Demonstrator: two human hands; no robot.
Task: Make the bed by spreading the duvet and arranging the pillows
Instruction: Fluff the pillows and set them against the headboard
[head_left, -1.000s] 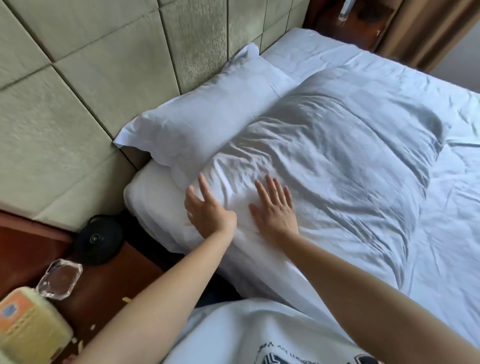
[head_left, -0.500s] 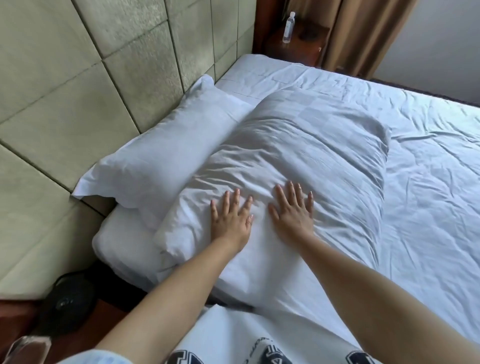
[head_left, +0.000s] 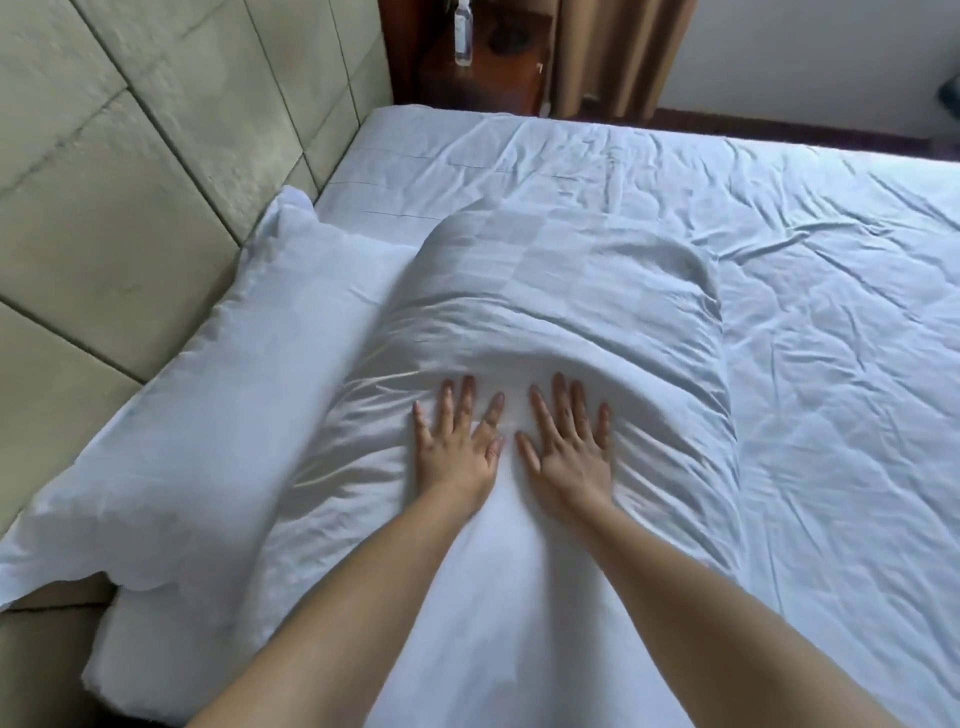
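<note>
White duvet (head_left: 779, 312) covers bed. Left hand (head_left: 457, 447) and right hand (head_left: 566, 452), fingers spread flat, press front pillow (head_left: 545, 301); 2nd pillow (head_left: 234, 389) left of them.

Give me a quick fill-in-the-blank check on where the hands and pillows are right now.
1. Both hands, left hand and right hand, press flat on the front ____.
2. The back pillow leans against the padded ____.
3. The bottle stands on the wooden ____ beyond the bed.
4. The duvet looks ____, not smooth.

Missing words: pillow; headboard; nightstand; wrinkled
</note>
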